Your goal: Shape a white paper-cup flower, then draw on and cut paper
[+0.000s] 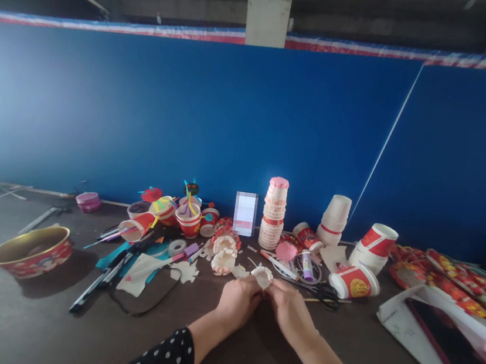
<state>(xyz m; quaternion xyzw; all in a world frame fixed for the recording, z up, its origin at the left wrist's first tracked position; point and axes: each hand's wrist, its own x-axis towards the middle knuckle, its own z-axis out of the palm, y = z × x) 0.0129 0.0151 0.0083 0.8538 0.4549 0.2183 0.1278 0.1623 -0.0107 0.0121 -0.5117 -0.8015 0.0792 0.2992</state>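
Observation:
My left hand (238, 300) and my right hand (291, 311) meet over the front middle of the table. Between their fingertips they grip a small, pale cup-like paper piece (262, 275) with an uneven rim, apparently a cut-down paper cup. The fingers of both hands are closed on its near side, and partly hidden. Just beyond the left hand sit similar cut pieces with ragged rims (223, 261). Scissors with black handles (327, 295) lie right of the right hand, near a purple-capped glue stick (307, 265) and a white-and-orange pen (279, 265).
A tall cup stack (273, 215) and a bright phone-like screen (245, 215) stand at the back. Decorated cups (188, 219) are left of them; red-and-white cups (355, 282) lie right. A gold-lined bowl (33, 251) is far left, a dark tablet (448, 349) far right.

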